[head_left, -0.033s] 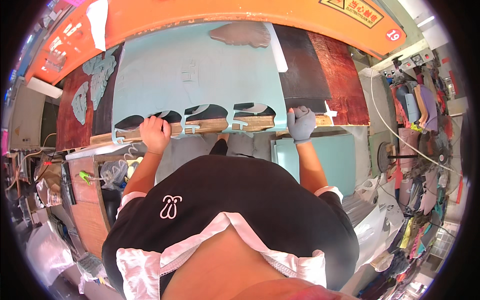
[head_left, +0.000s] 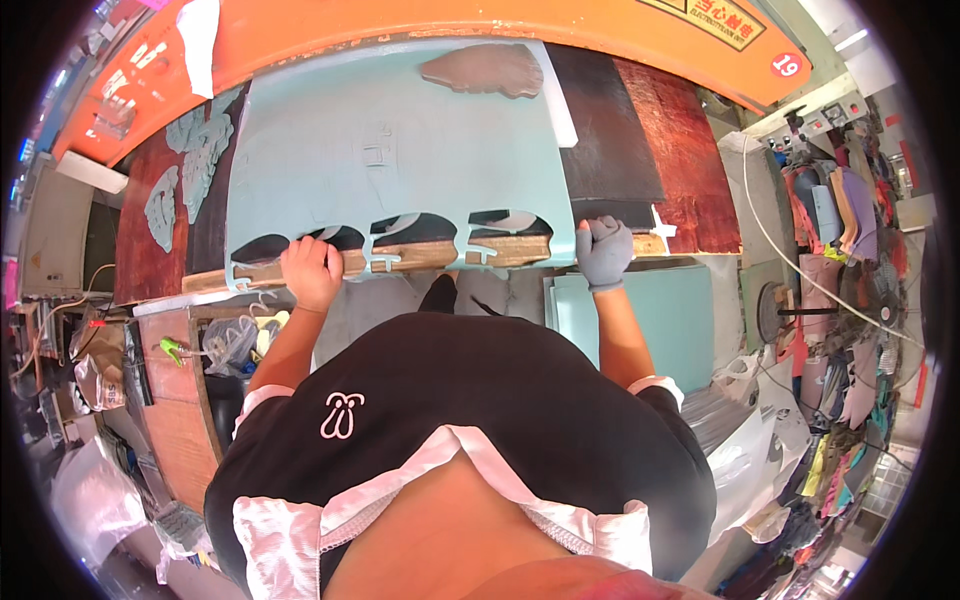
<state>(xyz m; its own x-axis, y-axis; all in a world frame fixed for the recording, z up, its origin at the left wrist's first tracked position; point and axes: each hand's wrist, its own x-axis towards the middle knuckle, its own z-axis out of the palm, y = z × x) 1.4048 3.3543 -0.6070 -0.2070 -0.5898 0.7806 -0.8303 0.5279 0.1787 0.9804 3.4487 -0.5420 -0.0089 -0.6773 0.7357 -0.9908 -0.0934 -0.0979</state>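
Note:
A light blue-green sheet (head_left: 300, 150) lies flat over the worktable, with a row of curved cut-outs along its near edge. My bare left hand (head_left: 313, 272) is closed at that edge, its fingers curled over a strip between two cut-outs. My right hand (head_left: 605, 252), in a grey glove, is closed in a fist at the sheet's near right corner, beside the dark board (head_left: 605, 130). Whatever its fingers hold is hidden. Farther back on the sheet rests a stack of brownish-grey cut pieces (head_left: 485, 70).
An orange machine beam (head_left: 400, 22) spans the far side. Blue-green cut pieces (head_left: 200, 150) lie at the left on the reddish table surface (head_left: 148, 270). More blue-green sheets (head_left: 660, 320) stand below the right forearm. Wooden box (head_left: 180, 400) at left; hanging coloured scraps (head_left: 840, 210) at right.
Both hands and the sheet keep their places. The view has shifted slightly, and a thin dark shape now shows on the floor beside my foot.

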